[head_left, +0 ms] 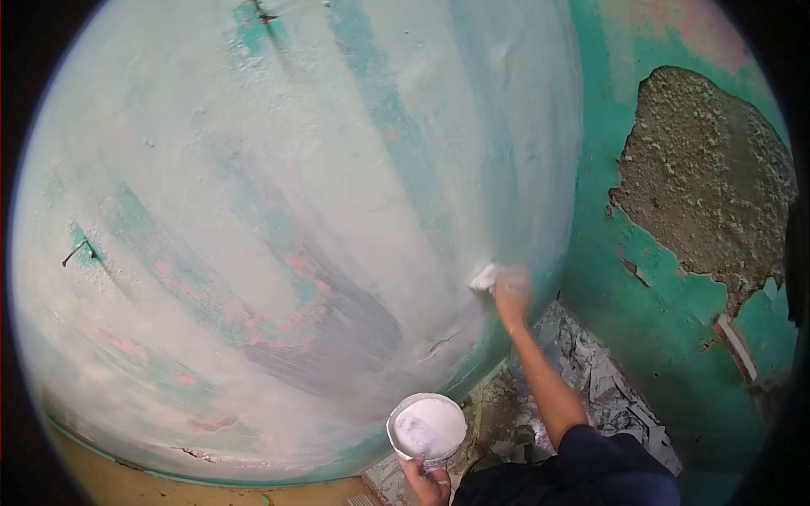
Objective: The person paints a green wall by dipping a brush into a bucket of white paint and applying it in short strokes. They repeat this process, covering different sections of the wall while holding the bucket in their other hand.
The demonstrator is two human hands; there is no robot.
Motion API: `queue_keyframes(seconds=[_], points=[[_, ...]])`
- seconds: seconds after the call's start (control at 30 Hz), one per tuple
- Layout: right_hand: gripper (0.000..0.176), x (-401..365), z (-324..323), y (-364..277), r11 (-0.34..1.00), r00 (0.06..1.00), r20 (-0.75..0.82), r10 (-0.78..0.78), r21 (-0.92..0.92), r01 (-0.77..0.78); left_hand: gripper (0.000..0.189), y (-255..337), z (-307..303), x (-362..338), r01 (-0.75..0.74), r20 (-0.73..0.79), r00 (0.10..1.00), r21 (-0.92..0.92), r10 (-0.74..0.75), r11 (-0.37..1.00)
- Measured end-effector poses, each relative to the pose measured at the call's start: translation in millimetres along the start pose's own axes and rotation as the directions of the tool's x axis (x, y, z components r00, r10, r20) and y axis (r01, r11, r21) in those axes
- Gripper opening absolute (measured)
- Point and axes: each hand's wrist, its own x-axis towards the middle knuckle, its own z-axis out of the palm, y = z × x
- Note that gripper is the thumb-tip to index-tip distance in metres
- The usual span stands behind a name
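Blurring at the wall [371, 194], the right hand [512, 297] grips an indistinct wad [484, 277]; the left hand [427, 482], partly cropped, holds a tub [427, 427].

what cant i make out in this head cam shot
Head view:
White tool: exact shape, blurred and partly behind the right hand.
Bucket: base, hidden under its own rim and the left hand.
Left forearm: cut off by the bottom edge.
Dark thing far right: lost in the lens shadow.
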Motion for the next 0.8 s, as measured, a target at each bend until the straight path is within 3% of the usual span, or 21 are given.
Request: queue_keyframes(seconds=[0.07,0.13,0.17,0.2,0.23,0.27,0.3,0.33,0.4,0.43,0.5,0.63,0.7,0.8], points=[[0.020,20,-11,-80,0.950,0.946,-0.080,-0.314,-0.026,0.312,0.064,12,5,0,-0.033,0.093,0.995,-0.043,0.037,0.999],[0.019,22,-22,-183,0.880,0.968,-0.056,-0.243,0.407,0.245,0.063,34,15,-12,0.018,0.031,0.999,-0.028,-0.017,0.999],[0.018,30,-24,-214,0.860,0.931,-0.093,-0.353,0.359,0.362,0.064,42,18,-11,0.071,-0.044,0.997,-0.005,-0.071,0.997],[0.017,36,-26,-239,0.828,0.881,-0.121,-0.458,0.302,0.472,0.064,44,11,-2,0.076,-0.027,0.997,-0.013,-0.077,0.997],[0.017,34,-30,-264,0.825,0.875,-0.126,-0.467,0.293,0.482,0.062,41,-6,8,0.133,-0.049,0.990,0.001,-0.133,0.991],[0.017,29,-33,-287,0.793,0.895,-0.115,-0.432,0.423,0.437,0.061,33,-29,21,0.189,-0.074,0.980,0.016,-0.187,0.982],[0.017,26,-34,-298,0.746,0.914,-0.096,-0.395,0.546,0.380,0.060,9,-73,45,0.091,0.034,0.995,0.029,-0.092,0.995],[0.017,26,-28,-287,0.749,0.913,-0.098,-0.397,0.540,0.384,0.060,5,-93,53,0.098,0.036,0.994,0.027,-0.099,0.995],[0.020,24,-9,-244,0.658,0.912,-0.160,-0.378,0.646,0.386,0.060,8,-116,70,0.069,0.059,0.994,0.356,-0.096,0.932],[0.023,9,-1,-224,0.620,0.952,-0.167,-0.259,0.727,0.296,0.060,16,-107,68,0.069,0.067,0.993,0.360,-0.099,0.931],[0.023,-10,10,-158,0.662,0.976,-0.163,-0.145,0.718,0.218,0.061,42,-71,52,0.236,-0.128,0.967,0.107,-0.222,0.966],[0.022,-42,17,-50,0.723,0.996,-0.081,-0.029,0.686,0.077,0.059,56,-72,55,0.266,-0.107,0.961,0.106,-0.255,0.958],[0.020,-46,15,-48,0.757,0.998,-0.056,-0.012,0.651,0.046,0.058,49,-106,76,0.249,-0.028,0.969,0.061,-0.247,0.967],[0.014,-36,2,-98,0.918,0.978,-0.124,-0.165,0.344,0.198,0.055,66,-99,71,0.262,0.030,0.963,0.122,-0.268,0.957]])
